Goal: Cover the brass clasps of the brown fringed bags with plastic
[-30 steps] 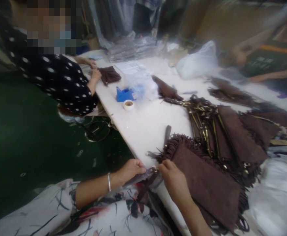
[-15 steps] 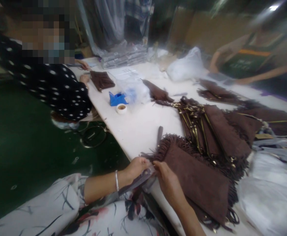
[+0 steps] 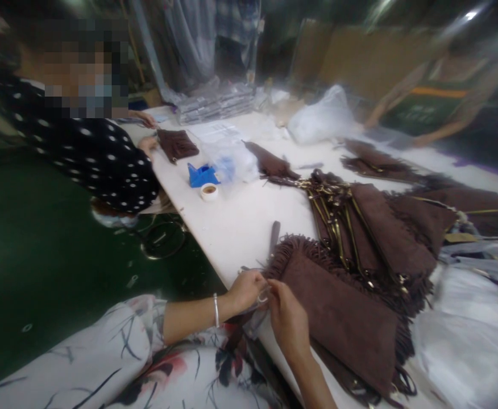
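Left hand (image 3: 244, 292) and right hand (image 3: 289, 318) pinch clear plastic (image 3: 264, 294) between them by the near edge of the surface (image 3: 232, 238), presumably steadying it, beside a fringed brown bag (image 3: 343, 312).

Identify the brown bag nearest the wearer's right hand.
The foremost fringed bag, its broad plain panel facing up beside the right hand; the brown bags behind lie farther off.

You have one view, worn on your head, facing forward and down along the bench (image 3: 253, 221). It looks from close above your lap (image 3: 193, 378), with the floor (image 3: 82, 267) at its left and the bench's far end beyond.
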`<control>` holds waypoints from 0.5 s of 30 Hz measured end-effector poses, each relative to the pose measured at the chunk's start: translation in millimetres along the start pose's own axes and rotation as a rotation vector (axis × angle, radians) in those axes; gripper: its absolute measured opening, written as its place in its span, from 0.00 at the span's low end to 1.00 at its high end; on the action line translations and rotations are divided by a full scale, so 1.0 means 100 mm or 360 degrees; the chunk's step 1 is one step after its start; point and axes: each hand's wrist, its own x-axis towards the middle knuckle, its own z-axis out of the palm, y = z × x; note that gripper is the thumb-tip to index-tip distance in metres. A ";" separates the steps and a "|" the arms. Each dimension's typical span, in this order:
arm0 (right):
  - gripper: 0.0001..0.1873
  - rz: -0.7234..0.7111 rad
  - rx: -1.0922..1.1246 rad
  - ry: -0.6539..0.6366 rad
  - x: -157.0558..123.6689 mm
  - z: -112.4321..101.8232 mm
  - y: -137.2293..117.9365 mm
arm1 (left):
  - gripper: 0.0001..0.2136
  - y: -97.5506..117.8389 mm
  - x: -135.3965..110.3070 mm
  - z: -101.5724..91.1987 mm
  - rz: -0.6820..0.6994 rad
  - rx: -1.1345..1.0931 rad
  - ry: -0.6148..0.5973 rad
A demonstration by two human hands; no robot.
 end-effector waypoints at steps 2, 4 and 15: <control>0.16 -0.0057 -0.0155 0.0058 0.00 0.02 0.00 | 0.11 0.01 -0.01 0.00 0.0006 -0.0012 -0.0012; 0.16 -0.0105 -0.0279 0.0132 0.01 0.03 0.00 | 0.13 0.02 -0.06 -0.03 -0.0003 -0.0036 -0.0031; 0.12 -0.0086 -0.0374 0.0345 -0.04 0.11 -0.02 | 0.16 -0.03 -0.36 -0.17 -0.0411 -0.0690 -0.0076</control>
